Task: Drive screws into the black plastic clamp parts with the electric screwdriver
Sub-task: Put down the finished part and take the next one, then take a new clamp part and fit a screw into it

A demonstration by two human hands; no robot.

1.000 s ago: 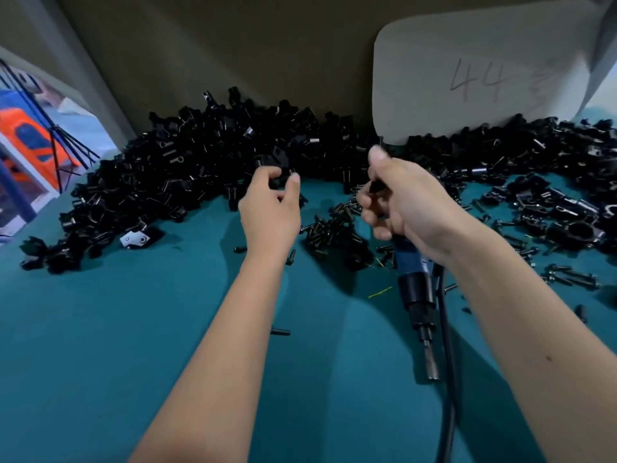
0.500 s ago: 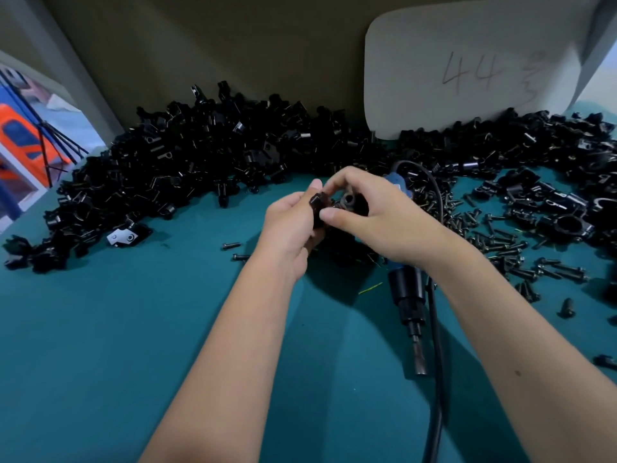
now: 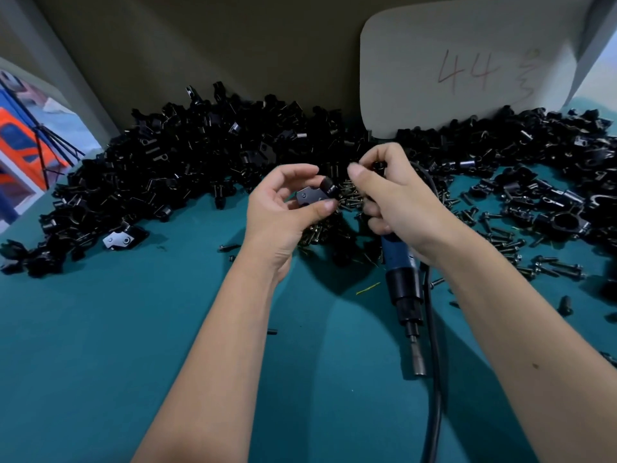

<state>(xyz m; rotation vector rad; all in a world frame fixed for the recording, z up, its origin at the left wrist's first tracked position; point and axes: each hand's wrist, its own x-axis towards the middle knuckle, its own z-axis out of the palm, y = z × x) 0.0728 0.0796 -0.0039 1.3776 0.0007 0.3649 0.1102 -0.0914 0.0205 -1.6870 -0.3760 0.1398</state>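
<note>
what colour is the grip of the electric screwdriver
Blue, with a black collar below it; the electric screwdriver shows in the head view, the only one here.

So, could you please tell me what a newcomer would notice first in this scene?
Probably the long heap of black clamp parts along the back of the teal table. Next, mid-frame, the left hand pinching one clamp part, beside the right hand gripping a blue electric screwdriver, bit pointing toward the camera. A white card marked 44 leans behind.

Single head cam, wide-angle.
I see it looking forward and down from close above both forearms onto the teal table [image 3: 100, 345].
</note>
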